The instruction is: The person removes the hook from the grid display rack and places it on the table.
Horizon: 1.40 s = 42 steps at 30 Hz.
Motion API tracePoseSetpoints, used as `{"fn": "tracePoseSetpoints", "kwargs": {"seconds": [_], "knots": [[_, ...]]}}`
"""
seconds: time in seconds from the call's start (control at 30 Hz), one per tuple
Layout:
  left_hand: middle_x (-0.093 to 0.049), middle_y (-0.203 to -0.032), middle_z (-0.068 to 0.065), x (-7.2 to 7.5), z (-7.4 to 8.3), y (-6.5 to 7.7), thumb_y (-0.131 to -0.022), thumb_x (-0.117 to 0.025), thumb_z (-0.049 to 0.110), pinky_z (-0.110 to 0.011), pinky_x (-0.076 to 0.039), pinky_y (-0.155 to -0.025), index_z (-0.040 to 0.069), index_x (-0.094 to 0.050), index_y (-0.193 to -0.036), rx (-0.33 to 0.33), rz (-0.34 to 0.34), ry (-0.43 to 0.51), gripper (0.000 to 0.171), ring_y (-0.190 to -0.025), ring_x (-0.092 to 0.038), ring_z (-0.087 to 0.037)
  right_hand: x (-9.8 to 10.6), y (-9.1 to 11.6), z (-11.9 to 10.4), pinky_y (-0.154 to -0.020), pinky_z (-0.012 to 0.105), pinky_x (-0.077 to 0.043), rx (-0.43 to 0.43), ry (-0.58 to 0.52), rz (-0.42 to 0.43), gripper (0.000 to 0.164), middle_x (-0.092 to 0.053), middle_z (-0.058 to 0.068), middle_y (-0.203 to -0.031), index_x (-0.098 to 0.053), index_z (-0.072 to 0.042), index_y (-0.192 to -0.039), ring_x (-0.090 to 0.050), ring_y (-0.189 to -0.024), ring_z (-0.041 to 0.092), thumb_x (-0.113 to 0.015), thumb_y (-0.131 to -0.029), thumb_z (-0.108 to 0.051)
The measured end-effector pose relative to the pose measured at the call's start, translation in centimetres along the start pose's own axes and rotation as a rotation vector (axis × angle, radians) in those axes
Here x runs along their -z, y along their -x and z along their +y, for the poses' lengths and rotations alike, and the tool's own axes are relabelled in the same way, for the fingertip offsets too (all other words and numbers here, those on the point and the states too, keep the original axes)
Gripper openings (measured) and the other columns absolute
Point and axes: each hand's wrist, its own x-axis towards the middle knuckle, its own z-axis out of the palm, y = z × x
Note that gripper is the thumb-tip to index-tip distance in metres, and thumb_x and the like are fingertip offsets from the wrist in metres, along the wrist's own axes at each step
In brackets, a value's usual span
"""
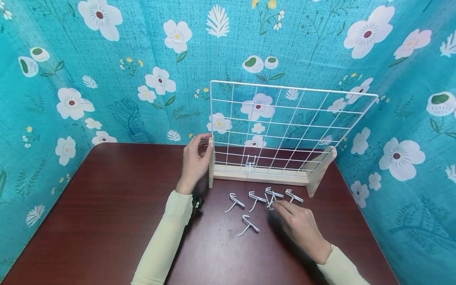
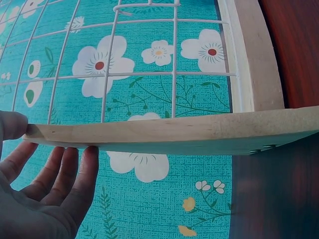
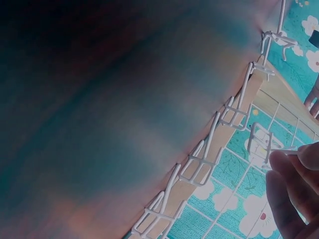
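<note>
A white wire grid panel (image 1: pixel 274 118) stands upright in a light wooden stand (image 1: pixel 260 178) on the table. My left hand (image 1: pixel 195 160) grips the top of the stand's left side board (image 2: pixel 149 130), thumb on one face and fingertips on the other. Between thumb and fingers, my right hand (image 1: pixel 301 223) pinches a white wire hook (image 3: pixel 260 144), held just above the table. Several similar hooks lie below it, among them a front hook (image 1: pixel 249 225) and a left hook (image 1: pixel 235 201). Another hook (image 1: pixel 250 164) hangs low on the grid.
The dark red-brown table (image 1: pixel 107 206) extends left of the stand. A teal flowered cloth (image 1: pixel 135 71) covers the walls behind and at both sides. The stand's right side board (image 1: pixel 322 170) rises behind the right hand.
</note>
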Motion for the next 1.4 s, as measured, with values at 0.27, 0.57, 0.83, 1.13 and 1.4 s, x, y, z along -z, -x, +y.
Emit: {"fn": "tracePoseSetpoints", "kwargs": {"seconds": [0.27,0.57,0.83,1.13,1.4], "knots": [[-0.066,-0.117,-0.002,0.0,0.2,0.0,-0.095,-0.06,0.024,-0.026,-0.061,-0.071,0.02,-0.062,-0.122,0.007,0.001,-0.012,0.027,-0.105,-0.067,-0.015,0.0,0.1,0.2,-0.055,0.035,-0.057,0.021,0.018,-0.05,0.037,-0.071,0.001,-0.095,-0.072,-0.009,-0.103,-0.07,-0.074,0.014,-0.037,-0.1,-0.019],[-0.066,-0.117,-0.002,0.0,0.2,-0.1,-0.095,-0.06,0.023,-0.023,-0.06,-0.071,0.02,-0.063,-0.121,0.012,0.004,-0.023,0.026,-0.104,-0.067,-0.013,0.0,0.5,0.2,-0.055,0.034,-0.056,0.059,0.033,-0.078,0.039,-0.07,0.001,-0.093,-0.071,-0.008,-0.103,-0.069,-0.073,0.013,-0.034,-0.101,-0.019],[-0.065,-0.117,-0.002,0.1,0.1,0.0,-0.095,-0.06,0.023,-0.026,-0.061,-0.072,0.021,-0.062,-0.123,0.012,-0.005,-0.001,0.028,-0.104,-0.067,-0.013,-0.1,0.8,0.1,-0.052,0.033,-0.054,0.073,0.05,-0.067,0.037,-0.069,0.0,-0.089,-0.071,-0.009,-0.1,-0.068,-0.07,0.012,-0.035,-0.101,-0.018],[-0.065,-0.117,-0.002,0.0,0.2,0.1,-0.095,-0.06,0.022,-0.022,-0.06,-0.072,0.021,-0.062,-0.122,0.026,-0.006,-0.008,0.027,-0.104,-0.067,-0.012,0.0,1.1,0.2,-0.045,0.033,-0.048,0.057,0.1,-0.171,0.037,-0.064,-0.003,-0.084,-0.069,-0.011,-0.101,-0.063,-0.062,0.011,-0.032,-0.101,-0.018],[-0.065,-0.118,-0.002,0.0,0.2,0.1,-0.095,-0.06,0.023,-0.025,-0.061,-0.073,0.02,-0.062,-0.123,0.024,-0.006,-0.006,0.028,-0.105,-0.067,-0.014,-0.4,1.2,0.3,-0.04,0.03,-0.041,0.069,0.119,-0.182,0.037,-0.059,-0.006,-0.077,-0.068,-0.013,-0.097,-0.057,-0.055,0.009,-0.031,-0.096,-0.012]]}}
